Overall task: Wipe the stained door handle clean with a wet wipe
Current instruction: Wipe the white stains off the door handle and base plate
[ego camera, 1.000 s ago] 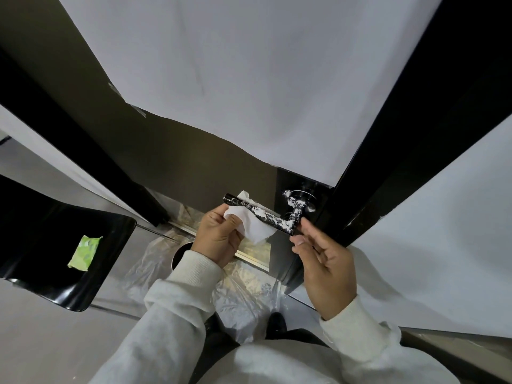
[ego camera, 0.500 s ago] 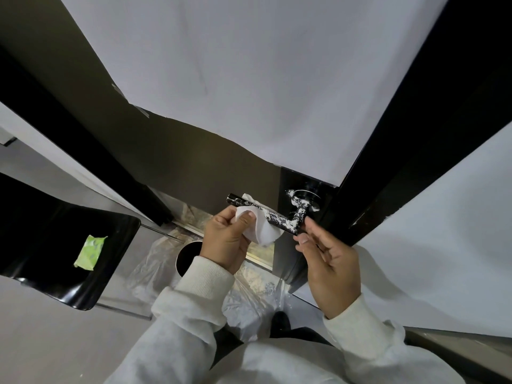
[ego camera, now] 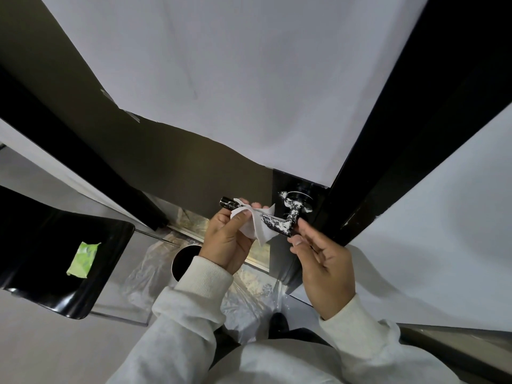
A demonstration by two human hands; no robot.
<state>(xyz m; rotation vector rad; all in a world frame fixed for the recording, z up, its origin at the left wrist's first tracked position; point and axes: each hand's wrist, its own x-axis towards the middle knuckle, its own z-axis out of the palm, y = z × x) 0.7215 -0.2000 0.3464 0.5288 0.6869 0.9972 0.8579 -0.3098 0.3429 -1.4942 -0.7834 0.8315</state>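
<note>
We see the left hand (ego camera: 227, 242) gripping a white wet wipe (ego camera: 256, 225) around the black white-stained lever door handle (ego camera: 279, 223). The right hand (ego camera: 324, 261) is open, its fingertips (ego camera: 297, 241) just beside the lever's bend

Left hand (ego camera: 227, 242) was curled, thumb pressed against fingers; right hand (ego camera: 324, 261) loosely open, fingers extended forward, both sleeved wrists raised.

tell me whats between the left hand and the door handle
The white wet wipe: in the head view the left hand pinches it around the door handle, so cloth separates fingers from metal.
</note>
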